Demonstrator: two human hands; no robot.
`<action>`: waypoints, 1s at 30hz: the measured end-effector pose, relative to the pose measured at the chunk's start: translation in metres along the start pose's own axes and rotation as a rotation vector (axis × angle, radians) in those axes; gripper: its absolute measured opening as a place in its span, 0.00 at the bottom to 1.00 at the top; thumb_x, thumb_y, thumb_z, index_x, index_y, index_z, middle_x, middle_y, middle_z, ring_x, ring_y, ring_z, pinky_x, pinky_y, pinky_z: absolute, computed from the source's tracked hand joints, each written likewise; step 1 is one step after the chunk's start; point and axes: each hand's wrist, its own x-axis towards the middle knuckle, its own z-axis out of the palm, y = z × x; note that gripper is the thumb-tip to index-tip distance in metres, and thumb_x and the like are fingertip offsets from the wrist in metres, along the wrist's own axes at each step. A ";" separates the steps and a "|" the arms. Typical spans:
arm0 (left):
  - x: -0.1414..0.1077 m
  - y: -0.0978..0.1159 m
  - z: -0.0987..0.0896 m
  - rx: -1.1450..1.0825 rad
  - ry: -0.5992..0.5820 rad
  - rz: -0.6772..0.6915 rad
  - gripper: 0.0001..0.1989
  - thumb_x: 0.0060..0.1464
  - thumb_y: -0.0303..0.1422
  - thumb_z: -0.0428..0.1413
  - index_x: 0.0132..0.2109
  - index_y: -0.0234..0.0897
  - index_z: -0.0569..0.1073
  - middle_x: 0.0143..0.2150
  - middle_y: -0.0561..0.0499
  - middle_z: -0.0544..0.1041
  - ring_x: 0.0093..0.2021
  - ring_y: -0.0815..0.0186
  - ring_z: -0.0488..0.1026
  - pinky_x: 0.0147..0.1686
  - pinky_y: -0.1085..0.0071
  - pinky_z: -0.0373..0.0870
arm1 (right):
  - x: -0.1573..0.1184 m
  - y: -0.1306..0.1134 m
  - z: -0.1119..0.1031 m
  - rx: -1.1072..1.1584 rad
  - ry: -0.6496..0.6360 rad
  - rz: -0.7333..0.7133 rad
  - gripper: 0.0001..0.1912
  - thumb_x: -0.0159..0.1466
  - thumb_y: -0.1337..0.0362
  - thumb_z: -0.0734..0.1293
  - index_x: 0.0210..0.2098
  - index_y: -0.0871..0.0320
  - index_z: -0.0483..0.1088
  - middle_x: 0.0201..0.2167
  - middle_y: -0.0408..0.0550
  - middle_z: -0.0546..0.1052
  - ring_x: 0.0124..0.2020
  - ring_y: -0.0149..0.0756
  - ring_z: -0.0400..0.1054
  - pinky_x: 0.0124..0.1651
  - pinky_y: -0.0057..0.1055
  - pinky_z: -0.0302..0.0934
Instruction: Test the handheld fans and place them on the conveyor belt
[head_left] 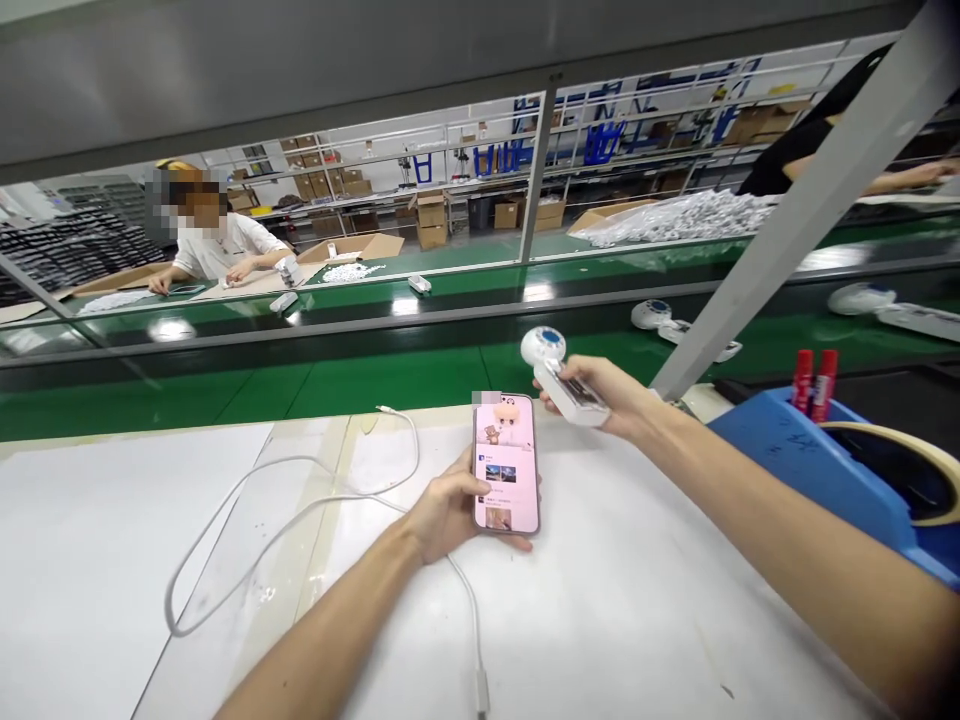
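Left hand [450,510] curled round pink-screened smartphone [506,465], held above white table [637,620]; right hand [615,395] closed on white plastic handheld fan [562,385] with blue hub, just beyond phone; thin white cable [300,500] loops on table.

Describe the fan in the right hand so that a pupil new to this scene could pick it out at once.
Beyond the white workbench runs a green conveyor belt. Over the bench, the person's right hand holds a white handheld fan with a round, blue-centred head. Matching fans lie on the belt, but this one is held up beside the pink-screened phone.
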 end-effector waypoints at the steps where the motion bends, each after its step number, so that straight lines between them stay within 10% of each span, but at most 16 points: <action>1: 0.000 -0.001 0.000 0.002 0.010 0.001 0.36 0.48 0.28 0.55 0.65 0.41 0.56 0.57 0.34 0.70 0.56 0.42 0.69 0.41 0.45 0.74 | -0.011 0.008 -0.004 0.093 -0.015 0.060 0.11 0.53 0.73 0.59 0.35 0.63 0.70 0.28 0.55 0.75 0.27 0.36 0.71 0.30 0.29 0.71; 9: 0.001 -0.003 0.006 0.047 0.095 0.021 0.34 0.56 0.33 0.56 0.67 0.47 0.52 0.54 0.39 0.72 0.51 0.46 0.73 0.33 0.52 0.78 | -0.040 0.067 -0.016 0.215 -0.022 -0.107 0.27 0.53 0.78 0.63 0.51 0.57 0.67 0.42 0.52 0.77 0.41 0.43 0.76 0.35 0.35 0.75; 25: 0.000 -0.012 0.027 0.491 0.555 0.020 0.26 0.59 0.43 0.55 0.60 0.41 0.59 0.44 0.45 0.73 0.31 0.61 0.74 0.16 0.71 0.69 | -0.046 0.072 -0.021 0.056 -0.046 -0.091 0.36 0.57 0.72 0.62 0.64 0.48 0.55 0.37 0.47 0.78 0.26 0.36 0.75 0.28 0.30 0.69; 30: -0.005 0.000 0.031 0.693 0.624 0.056 0.25 0.61 0.38 0.54 0.62 0.36 0.60 0.52 0.43 0.74 0.48 0.60 0.74 0.43 0.69 0.73 | -0.052 0.075 -0.013 0.026 -0.016 -0.175 0.39 0.58 0.69 0.68 0.66 0.49 0.52 0.52 0.52 0.73 0.40 0.39 0.77 0.35 0.31 0.73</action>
